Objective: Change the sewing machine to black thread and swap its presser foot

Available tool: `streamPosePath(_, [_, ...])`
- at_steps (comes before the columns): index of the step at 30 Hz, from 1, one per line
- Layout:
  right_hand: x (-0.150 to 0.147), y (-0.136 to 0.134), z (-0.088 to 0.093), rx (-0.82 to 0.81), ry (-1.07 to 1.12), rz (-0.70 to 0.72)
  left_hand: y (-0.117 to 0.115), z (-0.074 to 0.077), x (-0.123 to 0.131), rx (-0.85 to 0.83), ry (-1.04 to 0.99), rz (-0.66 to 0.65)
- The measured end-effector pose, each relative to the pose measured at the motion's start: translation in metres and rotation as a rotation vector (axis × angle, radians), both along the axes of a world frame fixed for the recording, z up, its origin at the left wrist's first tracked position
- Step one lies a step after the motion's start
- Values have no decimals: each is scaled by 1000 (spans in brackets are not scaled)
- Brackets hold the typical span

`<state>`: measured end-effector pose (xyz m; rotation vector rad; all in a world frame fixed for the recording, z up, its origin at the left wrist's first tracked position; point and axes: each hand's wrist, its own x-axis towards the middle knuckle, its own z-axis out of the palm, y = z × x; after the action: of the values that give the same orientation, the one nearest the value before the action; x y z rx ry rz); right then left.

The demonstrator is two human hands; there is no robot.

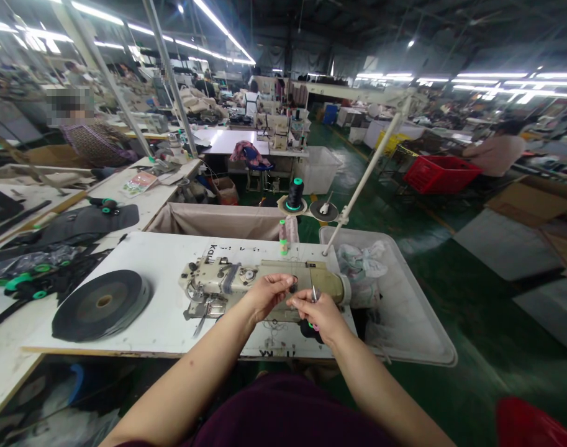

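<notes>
Two hands, small dark piece indistinct

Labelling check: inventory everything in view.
Near table: 1, white, centre
Machine: 1, beige, on it
Roll: 1, dark, table's left
Spool: 1, pink-green, behind machine
Cone: 1, black, behind table
Cloth: 1, beige, behind table
Near bin: 1, whitish, right of table
Crate: 1, red, right background
Cartons: 2+, brown, far right
People: several, mixed, background
Rest: too blurred
Left hand: 1, bare, pinching dark piece over machine
Right hand: 1, bare, holding metal tool alongside
</notes>
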<state>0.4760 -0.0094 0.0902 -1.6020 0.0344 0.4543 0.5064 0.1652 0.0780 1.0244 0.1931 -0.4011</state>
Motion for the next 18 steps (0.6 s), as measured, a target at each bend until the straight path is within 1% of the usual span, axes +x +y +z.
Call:
streamPosePath(5, [-1,-2,1,5,-2,-23,-2,2,-2,81,-35,-1])
streamPosePath(11, [-1,-6,-7,-65,-14,-66,-2,3,-12,251,-198,120])
streamPosePath(15, [-2,-4,-4,-70,-26,-86,-4,7,-8,320,-300,60])
streamPosePath(18, [-3,-4,2,-32,-2,-89,-5,7,-4,348,-313,73])
